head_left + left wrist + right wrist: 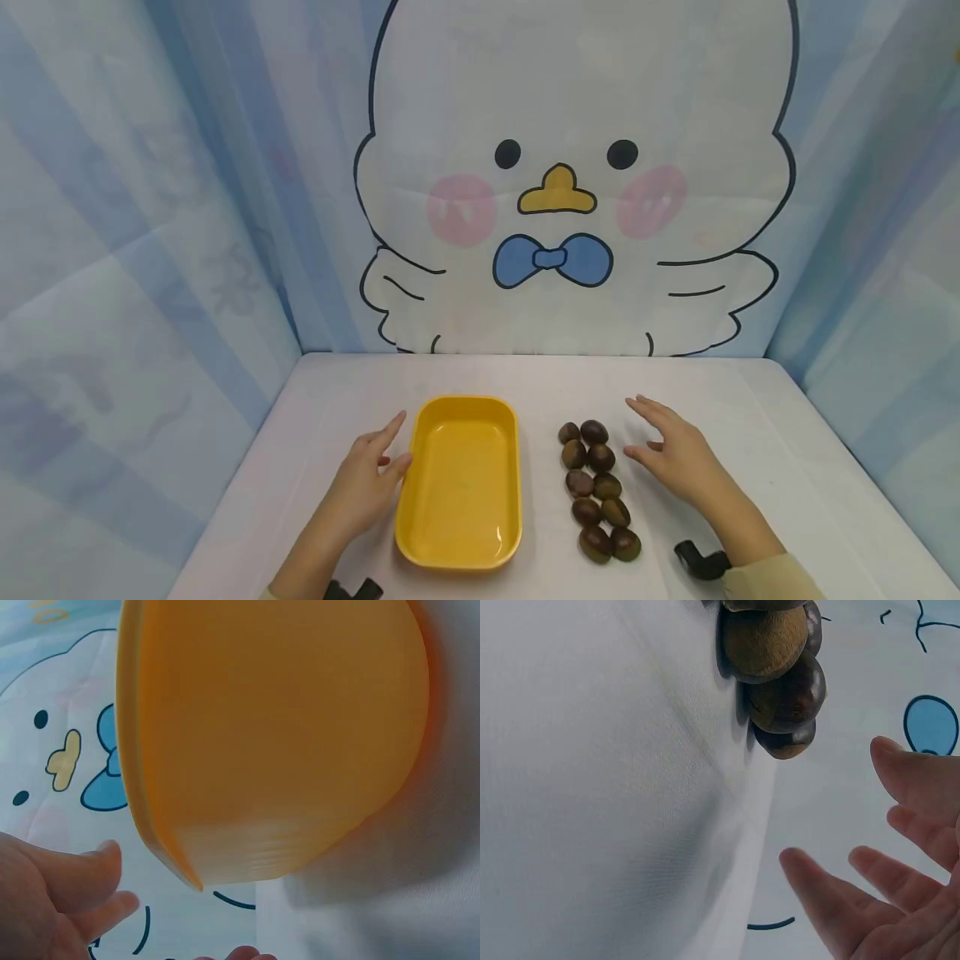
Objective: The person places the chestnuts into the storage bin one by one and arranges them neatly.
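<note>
A yellow rectangular tray [459, 492] with rounded corners lies on the white table, left of the middle in the head view. Beside its left rim is my left hand [365, 479], fingers extended and holding nothing; whether the thumb touches the rim I cannot tell. The left wrist view shows the tray's outer side [277, 727] close up. Several brown chestnuts [601, 457] form two rows to the right of the tray. My right hand [678, 454] hovers just right of them, fingers spread and apart from the chestnuts [787, 694].
The white table [337, 383] ends at a cloth backdrop [562, 312] printed with a cartoon bird. Blue-patterned curtains [135, 292] hang on both sides. Black wrist-worn pieces [703, 563] show below each hand.
</note>
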`<state>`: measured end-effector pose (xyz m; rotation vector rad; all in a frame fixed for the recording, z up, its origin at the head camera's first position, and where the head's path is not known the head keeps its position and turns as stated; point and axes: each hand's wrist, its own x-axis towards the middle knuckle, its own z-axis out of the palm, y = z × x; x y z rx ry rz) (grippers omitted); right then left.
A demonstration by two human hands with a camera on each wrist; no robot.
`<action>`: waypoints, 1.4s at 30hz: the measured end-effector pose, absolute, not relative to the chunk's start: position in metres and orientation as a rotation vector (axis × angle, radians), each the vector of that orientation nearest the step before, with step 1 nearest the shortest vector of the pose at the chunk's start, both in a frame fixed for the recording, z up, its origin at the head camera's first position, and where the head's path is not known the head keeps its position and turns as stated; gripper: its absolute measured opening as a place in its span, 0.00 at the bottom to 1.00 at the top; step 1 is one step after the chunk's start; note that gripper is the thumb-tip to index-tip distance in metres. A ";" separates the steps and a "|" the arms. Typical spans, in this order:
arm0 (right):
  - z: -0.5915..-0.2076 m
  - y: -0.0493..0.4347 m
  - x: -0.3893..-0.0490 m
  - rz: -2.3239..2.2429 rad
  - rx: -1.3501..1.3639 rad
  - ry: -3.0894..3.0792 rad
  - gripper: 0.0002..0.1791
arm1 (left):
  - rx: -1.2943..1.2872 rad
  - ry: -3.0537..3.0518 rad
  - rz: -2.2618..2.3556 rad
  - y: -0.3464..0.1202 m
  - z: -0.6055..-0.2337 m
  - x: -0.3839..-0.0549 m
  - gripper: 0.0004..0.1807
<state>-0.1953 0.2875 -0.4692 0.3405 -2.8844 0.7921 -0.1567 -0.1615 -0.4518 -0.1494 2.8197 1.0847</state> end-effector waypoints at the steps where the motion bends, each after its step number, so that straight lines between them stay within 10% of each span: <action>1: -0.470 0.288 -0.196 0.813 0.342 -2.872 0.41 | -0.161 2.808 1.093 -0.162 -0.453 -0.156 0.38; 42: -0.489 0.285 -0.262 1.317 0.444 -3.073 0.25 | -0.365 2.441 1.588 -0.166 -0.460 -0.149 0.17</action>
